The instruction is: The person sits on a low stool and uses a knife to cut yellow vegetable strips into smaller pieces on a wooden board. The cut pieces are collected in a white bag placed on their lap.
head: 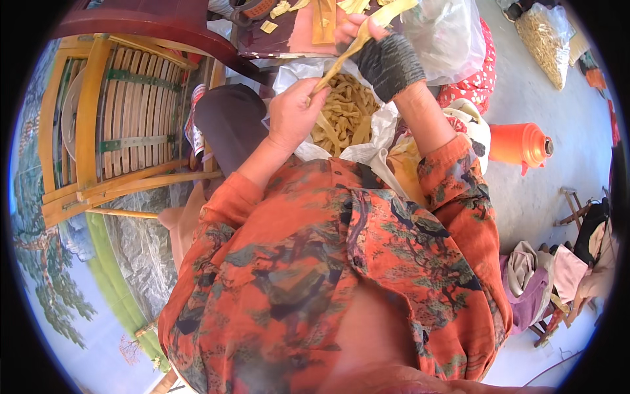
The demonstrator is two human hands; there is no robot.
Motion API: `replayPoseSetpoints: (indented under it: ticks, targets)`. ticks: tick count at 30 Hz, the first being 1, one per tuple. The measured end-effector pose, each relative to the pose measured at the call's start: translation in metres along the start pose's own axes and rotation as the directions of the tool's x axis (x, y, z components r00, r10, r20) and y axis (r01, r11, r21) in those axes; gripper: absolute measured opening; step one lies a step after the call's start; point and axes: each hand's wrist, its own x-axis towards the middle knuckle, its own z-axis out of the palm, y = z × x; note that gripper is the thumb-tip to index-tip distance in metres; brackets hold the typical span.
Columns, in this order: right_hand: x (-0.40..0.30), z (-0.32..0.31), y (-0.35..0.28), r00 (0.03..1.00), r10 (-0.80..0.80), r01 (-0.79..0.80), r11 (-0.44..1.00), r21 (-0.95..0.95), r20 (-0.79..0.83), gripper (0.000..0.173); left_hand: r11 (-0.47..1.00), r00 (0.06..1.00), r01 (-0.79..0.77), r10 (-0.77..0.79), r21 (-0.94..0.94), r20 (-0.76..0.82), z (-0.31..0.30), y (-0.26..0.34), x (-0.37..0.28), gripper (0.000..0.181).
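A long pale-yellow strip [389, 12] of dried plant or food material stretches between my two hands. My left hand [297, 111] is bare and pinches its lower, narrower end. Higher up, my right hand [386, 56], in a dark fingerless glove, grips the strip near its wide part, fingertips showing. Beneath both hands, a white plastic sack [307, 150] stands open between my knees, holding many similar tan strips [349, 111]. Beyond the sack are a wooden block [323, 22] on a pink cloth [301, 32] and a few loose yellow pieces [268, 26] on a dark red surface.
A dark red curved chair frame [147, 24] and a slatted wooden chair [142, 108] stand at the left. A clear plastic bag [438, 44] is at the upper right, with an orange thermos flask [517, 144] on the floor below. Farther right are a filled sack [544, 44] and draped clothes [529, 285].
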Motion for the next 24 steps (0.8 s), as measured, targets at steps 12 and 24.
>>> replayPoseSetpoints:
  ticks: [12, 24]
  targets:
    - [-0.003, -0.03, -0.111, 0.911, -0.409, 0.412, 0.902, 0.129, -0.051, 0.016, 0.655, 0.482, 0.756, -0.576, 0.019, 0.66, 0.047, -0.111, -0.027, 0.038]
    - [0.018, -0.028, -0.078, 0.964, -0.221, 0.191, 0.963, -0.193, -0.15, 0.016, 0.089, 0.953, -0.031, -0.299, -0.996, -0.057, -0.128, 0.04, 0.049, 0.023]
